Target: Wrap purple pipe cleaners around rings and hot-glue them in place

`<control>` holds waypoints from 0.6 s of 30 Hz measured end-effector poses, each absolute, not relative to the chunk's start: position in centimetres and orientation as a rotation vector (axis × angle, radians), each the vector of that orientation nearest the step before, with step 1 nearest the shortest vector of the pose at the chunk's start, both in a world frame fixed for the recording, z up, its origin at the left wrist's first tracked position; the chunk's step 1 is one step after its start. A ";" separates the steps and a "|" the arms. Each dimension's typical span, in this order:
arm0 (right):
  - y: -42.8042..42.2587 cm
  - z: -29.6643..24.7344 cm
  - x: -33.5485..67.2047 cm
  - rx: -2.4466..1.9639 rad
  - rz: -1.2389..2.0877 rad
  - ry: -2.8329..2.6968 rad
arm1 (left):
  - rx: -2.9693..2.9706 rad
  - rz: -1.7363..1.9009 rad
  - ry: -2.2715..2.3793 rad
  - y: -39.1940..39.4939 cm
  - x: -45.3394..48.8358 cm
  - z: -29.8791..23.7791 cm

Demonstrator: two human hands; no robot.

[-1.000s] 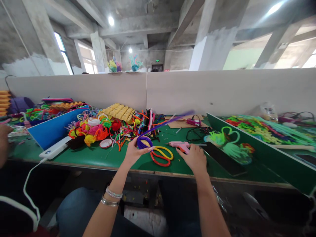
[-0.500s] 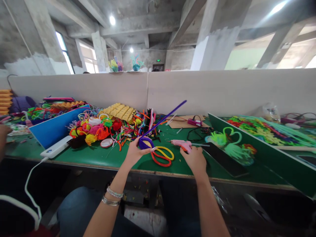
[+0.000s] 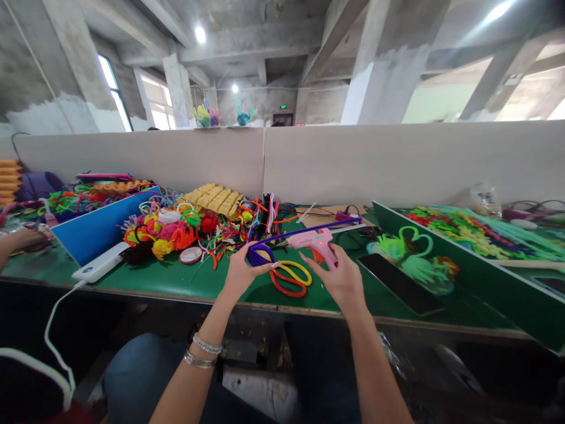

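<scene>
My left hand (image 3: 241, 272) is closed on a coiled purple pipe cleaner (image 3: 259, 254), whose long loose end stretches to the right. Yellow and red pipe cleaner loops (image 3: 293, 280) stick out from beside the coil, over the green table (image 3: 185, 291). In my right hand (image 3: 339, 280) is a pink hot glue gun (image 3: 315, 240), gripped by its handle with the nozzle pointing left towards the coil. A white glue stick (image 3: 348, 228) juts from the gun's back. The purple strand passes just above the gun; whether they touch I cannot tell.
Left lie a heap of pipe cleaner pieces (image 3: 172, 232), a yellow egg tray (image 3: 214, 199), a blue board (image 3: 108, 227) and a white power strip (image 3: 100, 262). Right are a black phone (image 3: 399, 284), green swan shapes (image 3: 419, 259) and a green board (image 3: 477, 282). Another person's hand (image 3: 22, 241) shows far left.
My right hand has lifted the glue gun and brought it up and left, nearer the coil. The purple strand's free end has swung down to the right. The other person's hand has moved further into view.
</scene>
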State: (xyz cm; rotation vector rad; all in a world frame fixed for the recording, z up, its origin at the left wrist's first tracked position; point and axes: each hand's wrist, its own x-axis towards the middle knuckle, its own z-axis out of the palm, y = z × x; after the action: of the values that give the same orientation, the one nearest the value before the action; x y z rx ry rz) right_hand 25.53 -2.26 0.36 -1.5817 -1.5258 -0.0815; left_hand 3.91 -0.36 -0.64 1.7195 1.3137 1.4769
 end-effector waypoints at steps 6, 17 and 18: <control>-3.1 0.9 23.8 -1.584 -0.123 -1.610 | 1.824 1.511 1.367 -0.2 3.7 -1.1; -3.2 0.3 22.8 -1.553 -0.312 -1.700 | 2.008 1.508 1.410 -0.2 3.7 -1.4; -3.2 0.3 22.8 -1.554 -0.345 -1.702 | 2.008 1.508 1.415 -0.2 3.8 -1.3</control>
State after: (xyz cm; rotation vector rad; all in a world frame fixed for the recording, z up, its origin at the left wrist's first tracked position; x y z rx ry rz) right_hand 22.79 -3.24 0.34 -1.5535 -1.7021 -0.3450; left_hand 3.76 -0.17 -1.35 2.0082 1.4151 1.5082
